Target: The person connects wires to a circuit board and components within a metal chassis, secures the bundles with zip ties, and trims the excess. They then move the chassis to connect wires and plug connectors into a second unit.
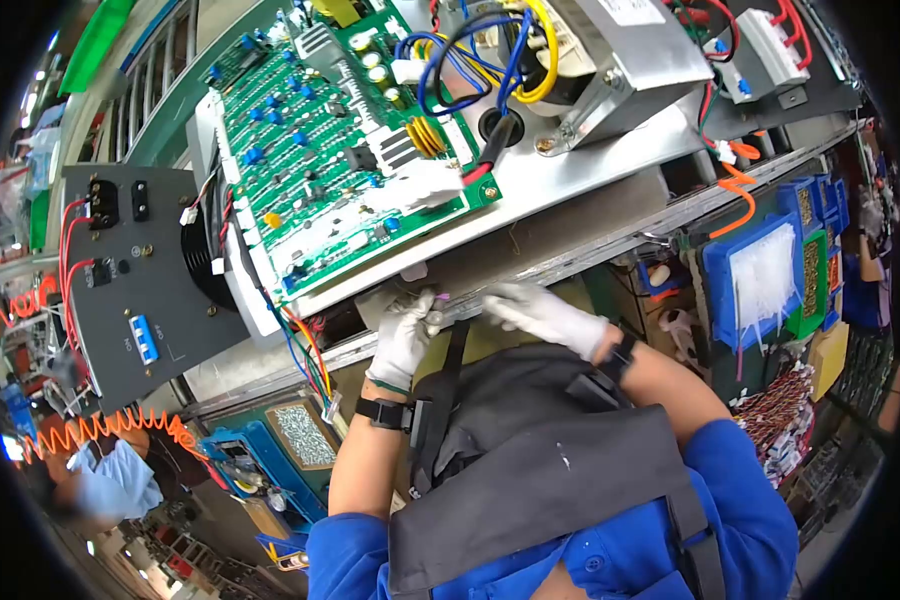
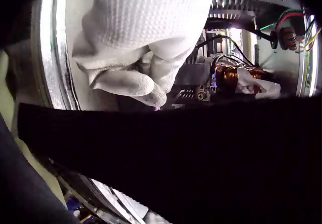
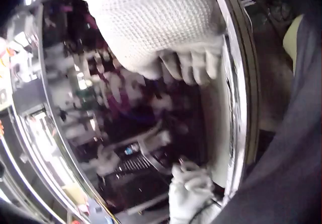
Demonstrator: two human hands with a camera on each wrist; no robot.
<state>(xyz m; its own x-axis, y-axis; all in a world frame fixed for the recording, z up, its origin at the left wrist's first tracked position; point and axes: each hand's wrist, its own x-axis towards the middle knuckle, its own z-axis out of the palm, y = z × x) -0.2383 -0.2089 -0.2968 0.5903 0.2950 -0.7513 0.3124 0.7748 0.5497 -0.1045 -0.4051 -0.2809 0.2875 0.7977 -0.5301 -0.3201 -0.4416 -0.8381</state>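
Note:
My left hand [image 1: 402,342], in a white knit glove, pinches a small pinkish-purple piece [image 1: 442,296] between thumb and fingertips. Only a tip of that piece [image 2: 157,108] shows in the left wrist view, and its kind is too small to make out. The gloved right hand [image 1: 550,316] is held a little to the right of it, fingers extended and holding nothing. Both hands are at the metal rail [image 1: 560,266] along the bench's near edge, in front of a metal chassis [image 1: 560,180] that carries a green circuit board [image 1: 320,215].
A transformer bracket [image 1: 650,60] with looped wires stands on the chassis. At left is a black panel [image 1: 135,285] with a blue switch. Blue bins [image 1: 715,265], one holding white ties, are at right. An orange coiled hose [image 1: 120,425] hangs at lower left.

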